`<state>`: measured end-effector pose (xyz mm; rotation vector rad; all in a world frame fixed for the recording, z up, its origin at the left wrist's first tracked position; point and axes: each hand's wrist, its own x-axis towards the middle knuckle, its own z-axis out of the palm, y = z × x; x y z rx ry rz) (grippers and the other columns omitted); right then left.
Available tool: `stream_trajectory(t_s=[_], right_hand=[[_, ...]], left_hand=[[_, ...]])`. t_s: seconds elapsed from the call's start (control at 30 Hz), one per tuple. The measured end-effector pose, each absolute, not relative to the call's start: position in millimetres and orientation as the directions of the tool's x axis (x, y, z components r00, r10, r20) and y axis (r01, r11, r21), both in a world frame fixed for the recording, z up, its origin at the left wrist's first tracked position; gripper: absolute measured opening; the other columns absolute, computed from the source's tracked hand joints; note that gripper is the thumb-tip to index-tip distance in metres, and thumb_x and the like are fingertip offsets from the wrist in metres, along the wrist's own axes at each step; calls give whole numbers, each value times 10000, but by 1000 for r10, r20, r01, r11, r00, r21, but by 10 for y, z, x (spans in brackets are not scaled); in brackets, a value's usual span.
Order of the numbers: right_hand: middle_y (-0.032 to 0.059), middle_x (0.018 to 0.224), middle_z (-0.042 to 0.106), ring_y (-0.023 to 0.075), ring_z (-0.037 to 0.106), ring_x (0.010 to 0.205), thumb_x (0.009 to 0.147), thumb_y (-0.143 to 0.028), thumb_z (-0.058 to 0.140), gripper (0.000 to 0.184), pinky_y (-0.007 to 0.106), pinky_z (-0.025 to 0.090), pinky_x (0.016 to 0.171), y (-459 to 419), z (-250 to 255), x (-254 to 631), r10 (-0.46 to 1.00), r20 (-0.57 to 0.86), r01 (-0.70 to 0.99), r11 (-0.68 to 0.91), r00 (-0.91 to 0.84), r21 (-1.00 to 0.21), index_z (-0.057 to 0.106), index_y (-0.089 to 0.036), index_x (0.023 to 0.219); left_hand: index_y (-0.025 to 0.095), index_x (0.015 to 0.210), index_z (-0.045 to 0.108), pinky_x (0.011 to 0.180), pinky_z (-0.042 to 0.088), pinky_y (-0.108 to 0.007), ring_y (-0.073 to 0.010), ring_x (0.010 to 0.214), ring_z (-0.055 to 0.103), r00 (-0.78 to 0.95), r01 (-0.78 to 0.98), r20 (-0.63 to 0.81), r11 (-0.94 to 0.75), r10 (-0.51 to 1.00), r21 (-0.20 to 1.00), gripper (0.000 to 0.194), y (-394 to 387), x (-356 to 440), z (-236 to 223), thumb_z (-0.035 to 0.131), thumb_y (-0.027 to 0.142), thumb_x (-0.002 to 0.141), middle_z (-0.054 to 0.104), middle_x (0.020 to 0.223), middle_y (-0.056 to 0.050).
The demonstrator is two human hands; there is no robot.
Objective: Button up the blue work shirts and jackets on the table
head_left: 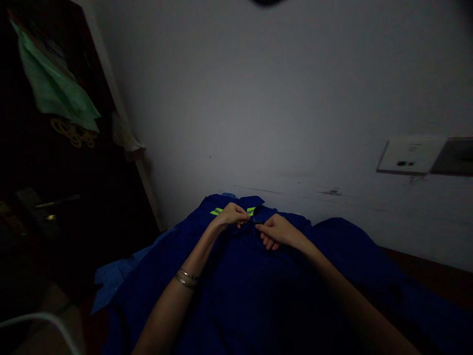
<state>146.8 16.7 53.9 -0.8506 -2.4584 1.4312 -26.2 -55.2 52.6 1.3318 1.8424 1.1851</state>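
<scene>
A dark blue jacket (229, 296) with yellow-green reflective strips (215, 211) lies spread out before me, its collar toward the wall. Just below the collar, my left hand (233, 215) pinches the fabric at the front edge. Close to its right, my right hand (275, 231) also pinches the front edge, fingers curled. A small dark piece shows between the two hands, too dim to make out. Two bracelets circle my left wrist. Lighter blue cloth (114, 278) sticks out from under the jacket at the left.
A pale wall (266, 108) rises behind the jacket, with a socket plate (411, 155) at the right. To the left stands a dark door with a metal handle (57, 201) and a green cloth (55, 84) hanging on it. A white cable (48, 318) curves at the lower left.
</scene>
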Motion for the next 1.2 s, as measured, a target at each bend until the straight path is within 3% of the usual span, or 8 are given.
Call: stream_trajectory(t_s=[0.07,0.13,0.23,0.37,0.53,0.63,0.9,1.2], right_hand=[[59,574,624,143,582,487,820,-394,459,355,258,457,488,202,555,1497,614,190,290,594,-767,-750,598,-142,611],[59,678,647,159,593,608,824,-346,462,284,278,455,602,232,528,1501,570,507,220,776,-647,-591,639,-158,705],[83,830,649,206,568,802,822,-283,479,219,326,430,740,260,430,1480,445,696,251,895,-563,-368,661,-165,792],[81,869,649,233,539,879,810,-315,521,201,372,403,802,295,288,1425,387,697,270,922,-603,-278,677,-188,809],[58,856,661,183,591,815,806,-343,537,208,303,428,762,362,174,1347,371,584,88,887,-722,-454,667,-181,820],[55,859,650,172,594,807,795,-362,552,213,285,434,743,373,165,1348,358,573,39,869,-737,-492,655,-177,817],[44,892,655,181,594,852,783,-384,573,221,314,423,796,353,197,1419,237,572,-16,916,-785,-401,642,-200,884],[56,881,662,195,597,840,799,-294,559,150,325,428,791,328,136,1357,301,623,89,934,-722,-347,633,-173,848]], left_hand=[[80,615,643,411,406,-168,-67,444,480,-314,445,49,102,948,890,94,-554,-248,527,571,142,617,540,489,8],[79,601,637,412,417,-173,-65,432,474,-295,455,37,106,955,884,97,-560,-221,535,559,133,616,533,477,13],[79,608,638,420,431,-180,-66,424,478,-283,465,15,124,959,877,96,-572,-177,550,553,123,611,532,470,19],[81,600,636,421,436,-187,-72,427,486,-245,476,11,111,970,873,83,-583,-156,560,559,113,604,538,472,19],[89,598,636,422,435,-192,-75,416,487,-225,495,4,110,974,862,77,-576,-173,552,560,101,605,542,468,23],[90,615,646,425,433,-191,-77,420,490,-210,515,6,106,978,851,79,-572,-181,541,570,113,605,540,462,24],[82,627,649,415,421,-177,-71,423,488,-180,539,38,67,983,840,93,-536,-236,495,571,122,596,553,485,14],[76,670,663,427,420,-177,-71,416,503,-199,491,42,63,979,869,129,-525,-292,474,565,127,604,565,491,10]])
